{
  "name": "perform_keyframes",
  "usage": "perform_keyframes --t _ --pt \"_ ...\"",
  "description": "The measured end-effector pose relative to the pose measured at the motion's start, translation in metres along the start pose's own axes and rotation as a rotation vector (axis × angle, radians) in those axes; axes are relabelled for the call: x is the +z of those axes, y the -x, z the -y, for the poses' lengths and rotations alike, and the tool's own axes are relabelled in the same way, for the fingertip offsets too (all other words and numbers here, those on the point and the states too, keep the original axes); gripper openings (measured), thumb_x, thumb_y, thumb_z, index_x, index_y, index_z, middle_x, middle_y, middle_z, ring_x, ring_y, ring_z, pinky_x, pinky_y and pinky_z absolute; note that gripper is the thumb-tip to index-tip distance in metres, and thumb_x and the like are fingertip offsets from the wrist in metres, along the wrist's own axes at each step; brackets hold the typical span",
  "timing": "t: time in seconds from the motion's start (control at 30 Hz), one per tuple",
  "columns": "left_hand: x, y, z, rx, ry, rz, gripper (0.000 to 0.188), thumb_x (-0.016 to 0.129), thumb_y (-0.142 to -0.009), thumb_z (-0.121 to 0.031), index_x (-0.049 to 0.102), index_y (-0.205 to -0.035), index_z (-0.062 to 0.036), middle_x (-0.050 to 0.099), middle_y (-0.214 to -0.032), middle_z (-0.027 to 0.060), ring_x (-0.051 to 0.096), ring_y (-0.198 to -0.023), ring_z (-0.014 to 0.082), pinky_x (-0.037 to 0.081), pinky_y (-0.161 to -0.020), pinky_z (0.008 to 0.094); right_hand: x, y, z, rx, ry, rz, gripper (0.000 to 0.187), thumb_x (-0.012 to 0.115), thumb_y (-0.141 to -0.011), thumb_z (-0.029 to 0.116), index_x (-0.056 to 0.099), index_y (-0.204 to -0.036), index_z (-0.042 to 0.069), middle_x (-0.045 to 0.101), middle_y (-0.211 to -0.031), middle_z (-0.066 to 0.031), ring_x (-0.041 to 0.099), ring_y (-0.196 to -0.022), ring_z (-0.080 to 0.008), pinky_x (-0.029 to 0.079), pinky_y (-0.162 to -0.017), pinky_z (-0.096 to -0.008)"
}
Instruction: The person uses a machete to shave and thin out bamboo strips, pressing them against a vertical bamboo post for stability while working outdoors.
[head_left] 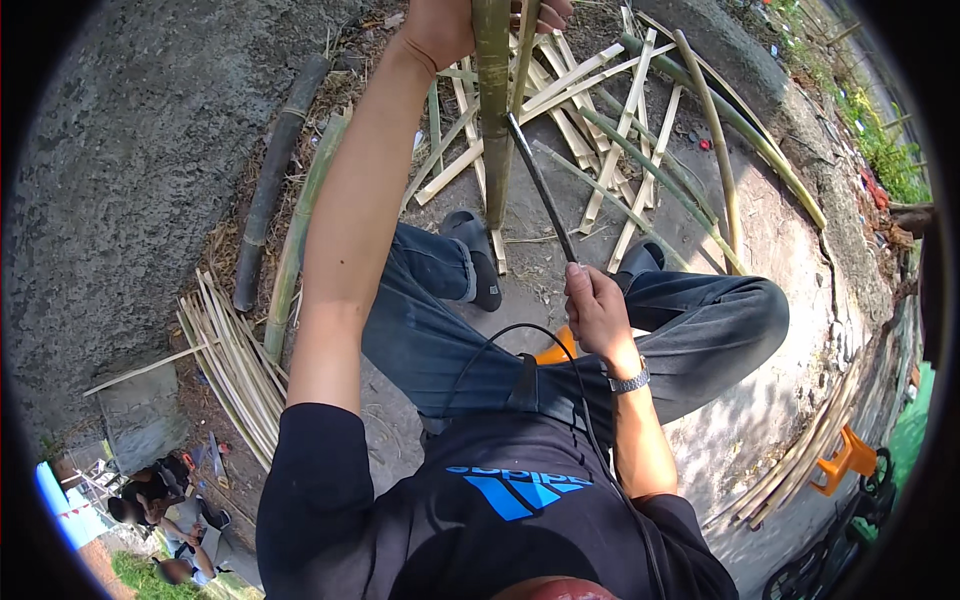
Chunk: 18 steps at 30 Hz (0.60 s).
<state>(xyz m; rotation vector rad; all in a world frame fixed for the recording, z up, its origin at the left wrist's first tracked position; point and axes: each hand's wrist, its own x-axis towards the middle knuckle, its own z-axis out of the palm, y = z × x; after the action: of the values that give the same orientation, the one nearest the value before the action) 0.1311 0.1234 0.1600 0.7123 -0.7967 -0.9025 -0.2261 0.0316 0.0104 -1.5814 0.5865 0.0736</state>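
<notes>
My left hand [443, 32] is raised at the top of the view, closed around an upright bamboo pole [492, 110]. Its fingers show again on the pole's right side. The pole is split: a narrower strip [523, 55] leans away from it on the right. Low in front of me, my right hand [597, 308] grips a long, narrow knife [541, 190], seen nearly edge-on. The knife's far end meets the gap between pole and strip; whether it is wedged there I cannot tell. The pole's lower end comes down between my feet.
Split bamboo slats [590, 140] lie crisscrossed ahead. Whole bamboo poles [277, 185] rest by the rough wall on the left, above a bundle of thin strips [235, 375]. More strips [800, 450] and an orange stool [845, 460] stand at right. People [185, 530] sit far lower left.
</notes>
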Motion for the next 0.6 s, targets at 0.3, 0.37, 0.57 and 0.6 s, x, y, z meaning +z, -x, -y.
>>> perform_keyframes --t 0.3,0.37,0.57,0.6 --pt "-0.032 -0.005 0.024 0.096 0.085 -0.195 0.046 0.044 -0.101 -0.041 0.064 -0.102 0.0011 0.064 -0.078 0.0129 0.061 -0.064 0.0233 0.051 -0.058 0.0335 -0.014 -0.011 0.015 0.04 0.062 0.072 0.047 0.053 -0.108 0.047 0.053 -0.082 0.008 0.044 -0.058 0.0043 0.04 -0.042 -0.0059 0.032 -0.04 -0.0248" --pt "-0.02 -0.009 0.037 0.2 -0.11 -0.329 0.046 0.041 -0.102 -0.043 0.063 -0.097 -0.0034 0.061 -0.074 0.0092 0.056 -0.059 0.02 0.046 -0.054 0.0321 0.008 -0.006 0.01 0.04 0.03 0.068 0.045 0.053 -0.108 0.047 0.051 -0.085 0.009 0.043 -0.056 0.0042 0.039 -0.041 -0.0069 0.032 -0.038 -0.0251" --pt "0.007 -0.004 0.051 0.27 -0.301 -0.44 0.069 0.031 -0.103 -0.062 0.066 -0.109 -0.0032 0.067 -0.08 0.0082 0.062 -0.065 0.0191 0.051 -0.062 0.0316 0.093 0.024 0.016 0.114 -0.159 0.025 0.051 0.057 -0.105 0.048 0.055 -0.093 -0.001 0.054 -0.057 -0.0059 0.058 -0.048 -0.0172 0.045 -0.048 -0.0358" --pt "0.007 -0.001 0.047 0.246 -0.286 -0.401 0.08 0.028 -0.102 -0.07 0.067 -0.115 -0.0012 0.071 -0.089 0.0107 0.068 -0.075 0.0206 0.054 -0.068 0.0327 0.092 0.026 0.014 0.106 -0.149 0.012 0.051 0.056 -0.106 0.048 0.055 -0.093 -0.002 0.055 -0.058 -0.0081 0.059 -0.05 -0.02 0.045 -0.05 -0.0373"
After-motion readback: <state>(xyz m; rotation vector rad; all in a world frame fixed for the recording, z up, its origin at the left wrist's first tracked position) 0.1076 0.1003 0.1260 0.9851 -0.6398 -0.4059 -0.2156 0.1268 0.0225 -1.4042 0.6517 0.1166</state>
